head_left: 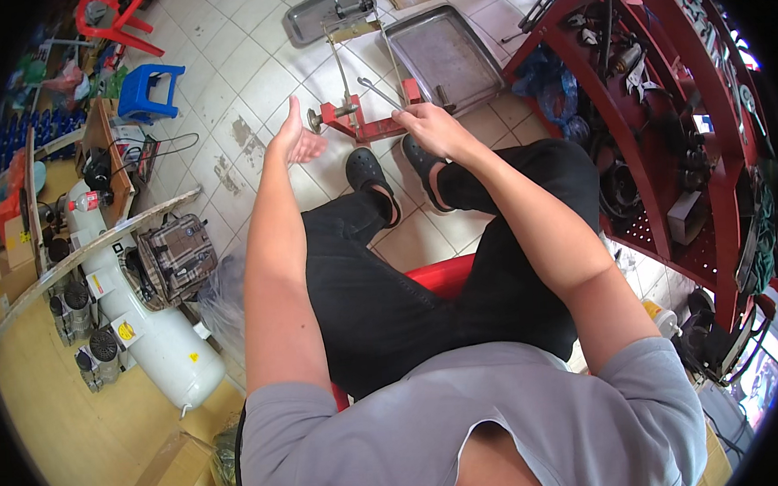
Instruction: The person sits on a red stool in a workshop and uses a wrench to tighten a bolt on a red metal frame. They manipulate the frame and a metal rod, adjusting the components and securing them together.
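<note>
My right hand [440, 133] is closed around the near end of a steel wrench [383, 95], whose far end points forward and left. It is held over a red metal frame [378, 130] that stands on the floor in front of my feet. Two thin upright rods [342, 68] rise from the frame toward a crosspiece at its far side. A round metal knob or bolt end [315, 120] sticks out at the frame's left side. Beside that end, my left hand [292, 144] is held open in the air, thumb up and fingers stretched, touching nothing.
A large metal tray [492, 90] lies right of the frame, and a smaller tray [299, 25] lies beyond it. A red tool rack [644, 164] with wrenches stands close on my right. At left are a blue stool [150, 91], a white tank [171, 360] and a checked bag [179, 258].
</note>
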### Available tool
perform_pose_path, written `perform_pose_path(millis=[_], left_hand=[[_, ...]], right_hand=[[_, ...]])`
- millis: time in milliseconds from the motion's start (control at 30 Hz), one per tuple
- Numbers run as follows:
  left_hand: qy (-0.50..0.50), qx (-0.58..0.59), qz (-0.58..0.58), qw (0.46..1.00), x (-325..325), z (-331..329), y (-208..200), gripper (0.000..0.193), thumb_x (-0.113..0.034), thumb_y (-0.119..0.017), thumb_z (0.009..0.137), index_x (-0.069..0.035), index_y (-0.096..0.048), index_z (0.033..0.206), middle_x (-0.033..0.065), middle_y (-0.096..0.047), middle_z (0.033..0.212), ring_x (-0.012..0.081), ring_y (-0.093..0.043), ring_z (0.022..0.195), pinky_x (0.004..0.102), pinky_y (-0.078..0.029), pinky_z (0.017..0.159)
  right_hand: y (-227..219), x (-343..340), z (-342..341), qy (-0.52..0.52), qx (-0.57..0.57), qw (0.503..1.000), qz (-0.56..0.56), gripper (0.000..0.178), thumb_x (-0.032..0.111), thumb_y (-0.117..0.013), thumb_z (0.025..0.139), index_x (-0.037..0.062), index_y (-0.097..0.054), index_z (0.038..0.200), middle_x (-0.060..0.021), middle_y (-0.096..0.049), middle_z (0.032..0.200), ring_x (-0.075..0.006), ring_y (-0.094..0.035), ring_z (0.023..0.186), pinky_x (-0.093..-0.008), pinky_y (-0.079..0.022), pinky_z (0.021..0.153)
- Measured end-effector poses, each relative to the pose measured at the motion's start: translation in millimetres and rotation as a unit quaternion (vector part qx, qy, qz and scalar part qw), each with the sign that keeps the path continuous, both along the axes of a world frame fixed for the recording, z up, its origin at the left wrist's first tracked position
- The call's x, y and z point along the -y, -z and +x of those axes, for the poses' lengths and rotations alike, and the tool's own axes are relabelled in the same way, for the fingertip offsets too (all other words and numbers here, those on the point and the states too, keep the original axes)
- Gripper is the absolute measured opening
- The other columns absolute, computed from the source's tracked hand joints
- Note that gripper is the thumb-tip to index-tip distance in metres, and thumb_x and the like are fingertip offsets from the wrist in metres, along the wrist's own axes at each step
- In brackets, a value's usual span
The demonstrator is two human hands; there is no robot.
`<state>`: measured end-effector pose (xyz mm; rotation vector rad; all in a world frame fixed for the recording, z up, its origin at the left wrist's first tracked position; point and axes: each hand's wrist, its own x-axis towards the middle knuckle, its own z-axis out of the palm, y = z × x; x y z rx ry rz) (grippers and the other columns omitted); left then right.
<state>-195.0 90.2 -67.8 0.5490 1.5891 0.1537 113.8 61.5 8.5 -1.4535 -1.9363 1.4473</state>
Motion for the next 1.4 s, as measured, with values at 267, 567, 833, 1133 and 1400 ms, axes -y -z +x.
perform_pose_path(millis=[267, 567, 833, 1133, 1400], left_hand=[[-0.087, -0.143, 0.198, 0.966, 1, -11, 17, 0.108, -0.088, -0.01, 0.063, 0.004, -0.056, 0.095, 0.0093, -0.057, 0.071, 0.0176, -0.054, 0.059, 0.0307, -0.044, 0.053], [-0.092, -0.165, 0.097, 0.977, 7, -7, -8, 0.104, -0.086, -0.017, 0.067, 0.004, -0.045, 0.111, 0.0164, -0.051, 0.088, 0.0251, -0.05, 0.081, 0.0393, -0.043, 0.071], [-0.109, -0.134, 0.088, 0.981, -1, 8, -14, 0.105, -0.081, -0.029, 0.071, 0.006, -0.031, 0.129, 0.0301, -0.044, 0.12, 0.0341, -0.052, 0.105, 0.0472, -0.039, 0.091], [-0.159, -0.09, 0.218, 0.959, -1, 26, -1, 0.104, -0.082, -0.025, 0.07, 0.007, -0.041, 0.122, 0.0133, -0.054, 0.075, 0.0208, -0.057, 0.066, 0.0373, -0.047, 0.056], [-0.082, -0.198, 0.182, 0.96, -4, -8, 1, 0.106, -0.082, -0.023, 0.07, 0.002, -0.024, 0.135, 0.0185, -0.059, 0.092, 0.0227, -0.057, 0.069, 0.035, -0.045, 0.06]], right_hand=[[-9, 0, -6, -0.014, 0.009, 0.999, -0.029, 0.05, 0.04, -0.04, 0.086, -0.0062, -0.059, 0.086, -0.0262, -0.059, 0.081, -0.0385, -0.057, 0.082, -0.0414, -0.042, 0.075], [-5, 0, -1, -0.01, 0.011, 1.0, -0.005, 0.05, 0.04, -0.041, 0.086, -0.0058, -0.059, 0.088, -0.026, -0.059, 0.082, -0.0389, -0.057, 0.081, -0.0418, -0.043, 0.075], [2, -3, 4, -0.01, 0.034, 0.999, -0.007, 0.05, 0.041, -0.043, 0.084, -0.0063, -0.059, 0.087, -0.0268, -0.06, 0.083, -0.0391, -0.057, 0.085, -0.0425, -0.043, 0.077], [3, -1, 1, -0.025, 0.067, 0.997, 0.003, 0.046, 0.036, -0.045, 0.08, -0.007, -0.06, 0.086, -0.0294, -0.059, 0.085, -0.0401, -0.058, 0.086, -0.0429, -0.044, 0.079], [0, 1, -4, -0.023, 0.057, 0.998, 0.006, 0.045, 0.036, -0.045, 0.08, -0.0058, -0.061, 0.085, -0.0281, -0.06, 0.084, -0.0387, -0.059, 0.085, -0.043, -0.044, 0.079]])
